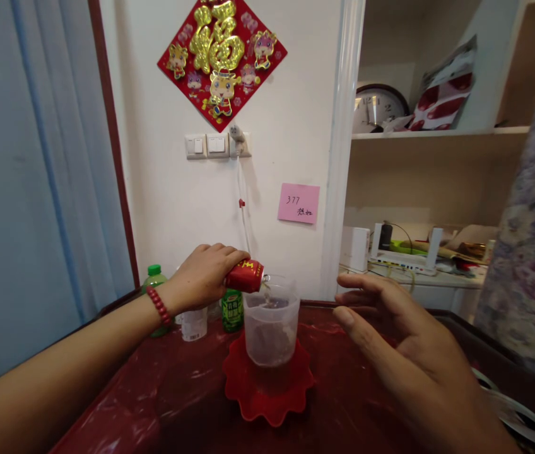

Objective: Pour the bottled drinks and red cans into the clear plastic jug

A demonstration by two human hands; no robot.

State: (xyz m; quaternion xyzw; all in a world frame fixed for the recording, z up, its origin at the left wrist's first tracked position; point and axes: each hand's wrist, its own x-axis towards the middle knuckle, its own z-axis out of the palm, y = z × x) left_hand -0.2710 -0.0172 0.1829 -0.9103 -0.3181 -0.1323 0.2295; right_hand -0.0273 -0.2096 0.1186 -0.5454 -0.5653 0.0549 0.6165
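My left hand, with a red bead bracelet at the wrist, grips a red drink can. The can is tipped on its side, its opened top pointing right over a clear plastic tub. Liquid runs from the can's mouth into the tub. Under the tub lies a red scalloped plate. To the right of the tub, my right hand is in the air with fingers apart and nothing in it. Behind the left hand stand a green can, a whitish cup and a green-capped bottle, partly hidden.
A dark red glossy cover lies over the table. Rolls of tape lie at the right edge. Behind are a wall with switches, a plugged-in cord and shelves holding a white router and a clock.
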